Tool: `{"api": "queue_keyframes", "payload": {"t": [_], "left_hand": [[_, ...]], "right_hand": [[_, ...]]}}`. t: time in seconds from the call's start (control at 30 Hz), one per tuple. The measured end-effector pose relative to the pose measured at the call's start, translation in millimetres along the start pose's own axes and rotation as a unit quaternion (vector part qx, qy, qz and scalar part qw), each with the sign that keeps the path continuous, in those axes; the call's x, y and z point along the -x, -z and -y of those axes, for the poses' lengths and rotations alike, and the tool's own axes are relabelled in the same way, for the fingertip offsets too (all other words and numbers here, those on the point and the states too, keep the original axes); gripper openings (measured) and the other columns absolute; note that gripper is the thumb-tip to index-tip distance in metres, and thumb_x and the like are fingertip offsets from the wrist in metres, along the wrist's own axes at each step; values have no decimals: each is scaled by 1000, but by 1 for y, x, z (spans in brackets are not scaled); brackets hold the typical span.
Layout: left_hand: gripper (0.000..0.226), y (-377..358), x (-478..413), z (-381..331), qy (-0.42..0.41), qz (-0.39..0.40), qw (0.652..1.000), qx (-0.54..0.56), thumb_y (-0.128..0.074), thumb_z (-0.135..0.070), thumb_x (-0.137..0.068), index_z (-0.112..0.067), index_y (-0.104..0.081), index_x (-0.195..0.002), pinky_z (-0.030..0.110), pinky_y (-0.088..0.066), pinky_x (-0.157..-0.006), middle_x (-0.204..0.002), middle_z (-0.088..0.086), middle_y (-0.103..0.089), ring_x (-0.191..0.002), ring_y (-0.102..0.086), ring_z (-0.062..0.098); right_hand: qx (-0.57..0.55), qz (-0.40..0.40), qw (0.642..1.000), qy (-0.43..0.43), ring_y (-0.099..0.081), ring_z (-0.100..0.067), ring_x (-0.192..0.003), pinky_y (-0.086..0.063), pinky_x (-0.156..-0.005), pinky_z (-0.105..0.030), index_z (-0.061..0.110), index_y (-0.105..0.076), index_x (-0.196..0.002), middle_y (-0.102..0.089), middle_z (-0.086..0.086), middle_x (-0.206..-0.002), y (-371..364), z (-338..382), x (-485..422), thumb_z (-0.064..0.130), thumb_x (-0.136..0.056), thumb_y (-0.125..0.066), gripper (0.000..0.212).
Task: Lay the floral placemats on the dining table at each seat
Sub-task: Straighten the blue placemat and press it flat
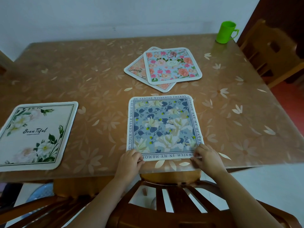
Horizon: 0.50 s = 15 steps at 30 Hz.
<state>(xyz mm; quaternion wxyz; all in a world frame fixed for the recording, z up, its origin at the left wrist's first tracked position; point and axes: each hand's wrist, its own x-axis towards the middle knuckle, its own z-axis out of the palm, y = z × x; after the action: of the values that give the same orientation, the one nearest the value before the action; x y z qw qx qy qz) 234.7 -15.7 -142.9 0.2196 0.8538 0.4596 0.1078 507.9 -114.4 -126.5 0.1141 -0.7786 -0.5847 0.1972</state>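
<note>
Grip: left hand [130, 160], right hand [206, 156] pinch blue placemat [164, 125] | brown table [90, 71] — pale wall [115, 14]

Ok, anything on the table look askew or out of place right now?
Yes: two mats sit stacked away from the table edges, at no seat, with the peach placemat twisted under the pink floral placemat. The blue placemat, pinched at its near corners by the left hand and right hand, lies square.
</note>
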Motion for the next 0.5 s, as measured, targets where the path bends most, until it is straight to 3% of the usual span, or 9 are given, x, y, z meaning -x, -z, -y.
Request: {"api": "queue_keyframes", "payload": {"t": [0.5], "left_hand": [[10,-1,1,0,4,-3,1000,5,-71,-13,-76,-11,-61,-75,30,-39,-73,-82,2,-58,-81,-52,19]], "right_hand": [[-14,-11,1000,-10,-50,-20,-91,-47,-77,-38,12,-60,-82,-59,-3,-94,-1,2,2,24,-78,-68,15]]}}
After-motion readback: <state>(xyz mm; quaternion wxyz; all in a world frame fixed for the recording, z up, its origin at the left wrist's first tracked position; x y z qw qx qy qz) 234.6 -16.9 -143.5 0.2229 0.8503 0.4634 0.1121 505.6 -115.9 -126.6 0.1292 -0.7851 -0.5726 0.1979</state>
